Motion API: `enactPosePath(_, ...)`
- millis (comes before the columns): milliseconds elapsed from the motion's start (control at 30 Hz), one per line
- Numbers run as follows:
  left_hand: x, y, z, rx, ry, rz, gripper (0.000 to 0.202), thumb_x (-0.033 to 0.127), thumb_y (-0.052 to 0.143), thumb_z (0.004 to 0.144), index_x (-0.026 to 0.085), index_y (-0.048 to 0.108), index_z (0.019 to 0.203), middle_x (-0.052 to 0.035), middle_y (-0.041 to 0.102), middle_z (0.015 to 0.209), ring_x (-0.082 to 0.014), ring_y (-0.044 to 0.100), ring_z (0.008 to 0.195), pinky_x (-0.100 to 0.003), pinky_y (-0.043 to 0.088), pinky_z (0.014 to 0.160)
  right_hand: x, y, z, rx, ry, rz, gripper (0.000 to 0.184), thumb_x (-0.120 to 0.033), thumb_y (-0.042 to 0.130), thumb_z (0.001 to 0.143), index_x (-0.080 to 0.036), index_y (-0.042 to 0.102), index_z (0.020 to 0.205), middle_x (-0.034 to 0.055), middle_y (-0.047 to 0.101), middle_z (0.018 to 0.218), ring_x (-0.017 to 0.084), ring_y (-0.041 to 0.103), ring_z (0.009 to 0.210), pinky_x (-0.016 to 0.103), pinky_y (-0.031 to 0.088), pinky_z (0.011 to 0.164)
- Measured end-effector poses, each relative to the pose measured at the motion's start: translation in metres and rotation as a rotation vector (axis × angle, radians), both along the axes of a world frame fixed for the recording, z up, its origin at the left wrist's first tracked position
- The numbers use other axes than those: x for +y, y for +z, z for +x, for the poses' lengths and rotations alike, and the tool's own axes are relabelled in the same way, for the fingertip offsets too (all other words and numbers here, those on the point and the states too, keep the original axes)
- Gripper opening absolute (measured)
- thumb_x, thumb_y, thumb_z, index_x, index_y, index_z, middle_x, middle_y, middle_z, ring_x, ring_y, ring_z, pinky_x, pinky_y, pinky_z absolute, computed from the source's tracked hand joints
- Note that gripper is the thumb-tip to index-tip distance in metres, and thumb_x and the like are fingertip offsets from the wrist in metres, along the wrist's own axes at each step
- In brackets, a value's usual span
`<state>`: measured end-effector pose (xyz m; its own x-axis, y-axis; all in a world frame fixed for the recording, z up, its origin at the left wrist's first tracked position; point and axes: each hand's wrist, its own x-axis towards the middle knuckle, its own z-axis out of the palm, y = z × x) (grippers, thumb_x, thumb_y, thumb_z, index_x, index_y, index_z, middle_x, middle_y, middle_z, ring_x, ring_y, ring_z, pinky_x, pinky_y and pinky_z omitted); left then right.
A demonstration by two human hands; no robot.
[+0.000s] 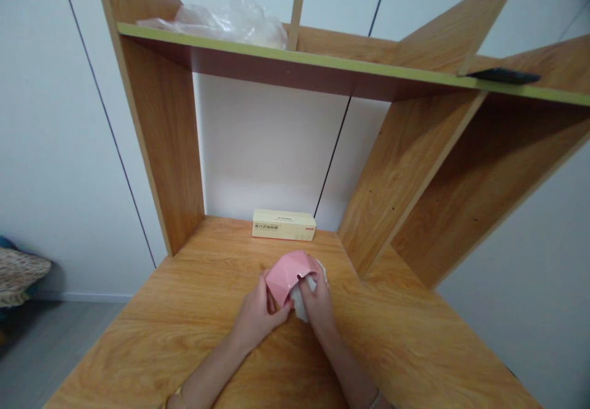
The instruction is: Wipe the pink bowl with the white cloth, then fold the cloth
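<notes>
A glossy pink faceted shell (291,269), hollow and with a small dark notch in its rim, is tilted above the desk between my hands. My left hand (260,310) grips its left side, thumb at the lower rim. A white cloth or tissue (298,303) lies against the shell's opening and shows past its right side. My right hand (316,298) is closed on this white piece, with its fingers reaching into the opening. Those fingertips are partly hidden by the shell.
A cream cardboard box (283,225) with printed writing stands at the back of the wooden desk (184,310). Upright wooden panels (161,132) carry a shelf (258,52) above it. On that shelf lie a clear plastic bag (230,23) and a dark flat object (504,75).
</notes>
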<state>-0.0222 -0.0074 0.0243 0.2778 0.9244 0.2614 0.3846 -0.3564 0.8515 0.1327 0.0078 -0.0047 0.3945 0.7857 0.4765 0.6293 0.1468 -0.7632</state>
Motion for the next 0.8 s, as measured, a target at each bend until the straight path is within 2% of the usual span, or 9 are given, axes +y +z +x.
enactPosePath(67,0.0,0.0,0.0,0.02,0.043,0.01,0.055,0.037,0.058,0.07,0.018,0.04,0.118,-0.0057,0.065,0.09,-0.0195,0.062,0.075,-0.03,0.047,0.067,-0.002,0.005,-0.001,-0.021,-0.006,-0.058,0.052,-0.033,0.044,0.076,-0.018,0.042,0.125,0.0081,0.061,0.098,0.022,0.058,0.083,0.034,0.044,0.075)
enactPosePath(167,0.001,0.002,-0.002,0.093,0.122,0.055,0.053,0.035,0.059,0.067,0.019,0.043,0.115,-0.0058,0.065,0.09,-0.0212,0.062,0.077,-0.03,0.046,0.067,-0.006,0.012,0.001,-0.149,-0.078,-0.099,0.055,-0.038,0.049,0.073,-0.02,0.043,0.124,0.0062,0.063,0.087,0.023,0.055,0.074,0.037,0.041,0.073)
enactPosePath(267,0.001,0.004,-0.004,0.185,0.156,0.059,0.055,0.033,0.061,0.065,0.021,0.045,0.116,-0.006,0.066,0.09,-0.0235,0.063,0.079,-0.032,0.045,0.069,-0.009,0.017,0.005,-0.288,-0.104,-0.084,0.055,-0.037,0.05,0.073,-0.017,0.044,0.124,0.0047,0.061,0.075,0.022,0.052,0.067,0.037,0.038,0.072)
enactPosePath(367,0.003,0.002,-0.004,0.192,0.15,0.034,0.054,0.031,0.061,0.064,0.021,0.046,0.115,-0.0059,0.066,0.09,-0.0233,0.062,0.08,-0.032,0.045,0.072,-0.01,0.019,0.009,-0.356,-0.104,-0.048,0.055,-0.035,0.05,0.073,-0.016,0.042,0.124,0.0041,0.06,0.071,0.021,0.05,0.064,0.037,0.036,0.073)
enactPosePath(500,0.014,-0.009,-0.003,0.007,0.154,-0.06,0.039,0.031,0.061,0.066,0.017,0.052,0.101,-0.0042,0.066,0.083,-0.0186,0.062,0.075,-0.028,0.048,0.066,-0.011,0.018,0.009,-0.261,-0.1,-0.032,0.058,-0.041,0.052,0.074,-0.016,0.04,0.125,0.0062,0.061,0.075,0.024,0.051,0.074,0.036,0.037,0.073)
enactPosePath(567,0.022,-0.016,-0.004,-0.178,0.189,-0.179,0.032,0.036,0.06,0.067,0.016,0.055,0.092,-0.0029,0.065,0.075,-0.0154,0.061,0.062,-0.025,0.048,0.057,-0.01,0.018,0.01,-0.195,-0.077,-0.036,0.056,-0.044,0.05,0.076,-0.017,0.041,0.124,0.0073,0.061,0.079,0.025,0.052,0.08,0.035,0.038,0.073)
enactPosePath(667,0.035,-0.023,-0.007,-0.429,0.248,-0.382,0.036,0.047,0.058,0.07,0.013,0.053,0.084,0.0024,0.056,0.054,-0.01,0.05,0.036,-0.022,0.042,0.038,-0.007,0.017,0.016,-0.158,-0.063,-0.068,0.048,-0.046,0.045,0.078,-0.018,0.047,0.117,0.0071,0.063,0.085,0.023,0.055,0.083,0.036,0.037,0.078)
enactPosePath(800,0.047,-0.023,-0.017,-0.597,0.29,-0.488,0.043,0.052,0.05,0.077,0.011,0.051,0.089,0.0018,0.054,0.049,-0.0095,0.053,0.037,-0.019,0.044,0.04,0.0,0.017,0.034,-0.255,-0.133,-0.208,0.035,-0.043,0.042,0.079,-0.019,0.058,0.098,0.0089,0.063,0.097,0.024,0.055,0.093,0.036,0.035,0.082)
